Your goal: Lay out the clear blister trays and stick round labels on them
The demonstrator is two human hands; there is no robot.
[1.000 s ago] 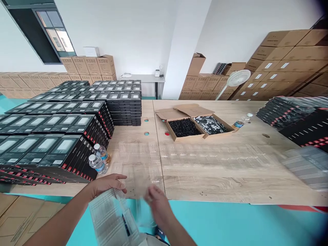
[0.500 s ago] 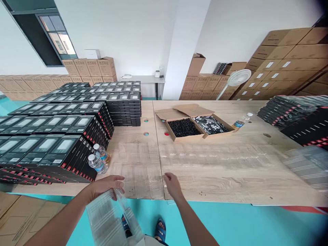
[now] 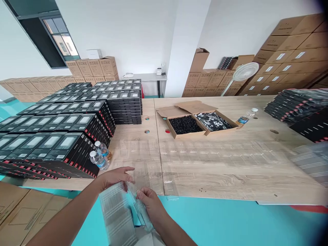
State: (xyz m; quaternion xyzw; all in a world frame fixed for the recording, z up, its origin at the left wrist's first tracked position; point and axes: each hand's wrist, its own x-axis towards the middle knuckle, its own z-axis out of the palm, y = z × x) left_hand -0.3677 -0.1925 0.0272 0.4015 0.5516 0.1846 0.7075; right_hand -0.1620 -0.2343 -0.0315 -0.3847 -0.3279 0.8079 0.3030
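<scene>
At about ten o'clock from where the person stands, flat black boxes (image 3: pixel 58 136) are stacked in deep rows, and two water bottles (image 3: pixel 99 156) stand upright right against the nearest stack. Just in front of them, at the near edge of the surface (image 3: pixel 230 186), the left hand (image 3: pixel 116 176) has its fingers closed over the top end of a stack of clear bags (image 3: pixel 116 213), which hangs off the edge towards the person's body. At one o'clock from that stack, the right hand (image 3: pixel 151 203) has its fingers drawn narrow, pinching the top of a single bag (image 3: pixel 140 206) that lies partly against the stack.

Beyond the hands, from twelve to two o'clock, rows of clear bags (image 3: pixel 205 155) lie flat on the wood, covering a wide band of it. As I read it, the laying-out is well along, yet a thick stack is left in hand. Farther back at twelve o'clock is an open carton (image 3: pixel 176 131) with small black pieces in one half. A bottle (image 3: pixel 244 118) lies at one o'clock, with dark packs (image 3: pixel 294 102) at two.
</scene>
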